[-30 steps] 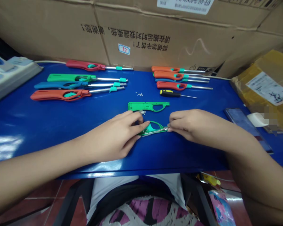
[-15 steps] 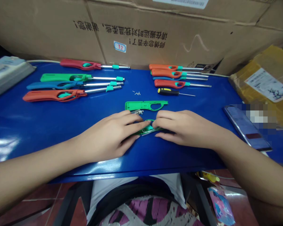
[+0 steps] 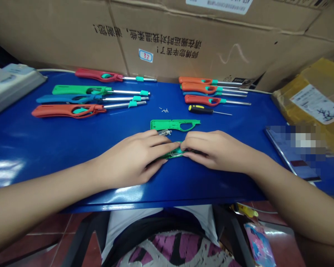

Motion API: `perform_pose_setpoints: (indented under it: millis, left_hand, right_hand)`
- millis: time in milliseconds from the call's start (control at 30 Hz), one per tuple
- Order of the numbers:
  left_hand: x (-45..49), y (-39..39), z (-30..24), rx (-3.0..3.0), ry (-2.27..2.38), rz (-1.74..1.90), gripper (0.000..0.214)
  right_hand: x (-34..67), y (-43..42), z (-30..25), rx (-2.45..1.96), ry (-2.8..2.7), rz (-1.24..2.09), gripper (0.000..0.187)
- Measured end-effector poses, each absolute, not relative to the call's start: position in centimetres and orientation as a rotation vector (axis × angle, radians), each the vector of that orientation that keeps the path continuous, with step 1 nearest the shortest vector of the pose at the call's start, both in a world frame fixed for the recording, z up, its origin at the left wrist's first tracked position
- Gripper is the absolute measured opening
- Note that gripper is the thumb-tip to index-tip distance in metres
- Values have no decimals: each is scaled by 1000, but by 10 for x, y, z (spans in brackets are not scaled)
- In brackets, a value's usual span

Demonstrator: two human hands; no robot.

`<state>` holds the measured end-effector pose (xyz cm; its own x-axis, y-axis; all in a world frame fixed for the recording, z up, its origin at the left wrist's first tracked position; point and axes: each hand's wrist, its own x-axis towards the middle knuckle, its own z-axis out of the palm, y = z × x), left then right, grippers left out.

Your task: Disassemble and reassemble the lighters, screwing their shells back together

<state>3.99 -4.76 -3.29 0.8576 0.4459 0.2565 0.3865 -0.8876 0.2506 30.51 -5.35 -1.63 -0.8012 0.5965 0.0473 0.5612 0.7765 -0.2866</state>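
Note:
Both my hands are closed on a green lighter casing half (image 3: 171, 154) lying open side up near the table's front. My left hand (image 3: 136, 157) grips its left part, thumb below and fingers above. My right hand (image 3: 211, 150) pinches at its right part, where a teal piece and a thin pale wire show; the fingers hide the rest. Just beyond lies the other green casing half (image 3: 161, 125). A small clear-and-metal part (image 3: 165, 132) sits by my left fingertips, partly covered by them.
Several long-nosed lighters (image 3: 69, 110) lie at the back left, more lighters (image 3: 202, 99) at the back right. A black-and-yellow screwdriver (image 3: 200, 109) and tiny screws (image 3: 164, 110) lie between. A phone (image 3: 289, 155), taped parcel (image 3: 308, 100), power strip (image 3: 13, 83) and large carton (image 3: 161, 22) surround the table.
My right thumb and fingers have come closer together on the casing, and the pale wire now sits nearer its inside. The whole view has shifted slightly.

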Motion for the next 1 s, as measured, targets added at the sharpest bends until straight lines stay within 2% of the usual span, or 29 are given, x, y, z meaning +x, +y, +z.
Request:
perform_pose_setpoints:
  millis: [500, 767, 1000]
  left_hand:
    - [42, -47, -34, 2834, 595, 509, 35]
    - [43, -46, -35, 2844, 599, 511, 34]
    - [43, -47, -36, 2876, 606, 532, 32]
  right_hand:
    - [296, -58, -21, -1010, -2728, 407, 13]
    - [299, -57, -19, -947, -2784, 353, 18]
    - [294, -59, -21, -1016, -2712, 450, 11]
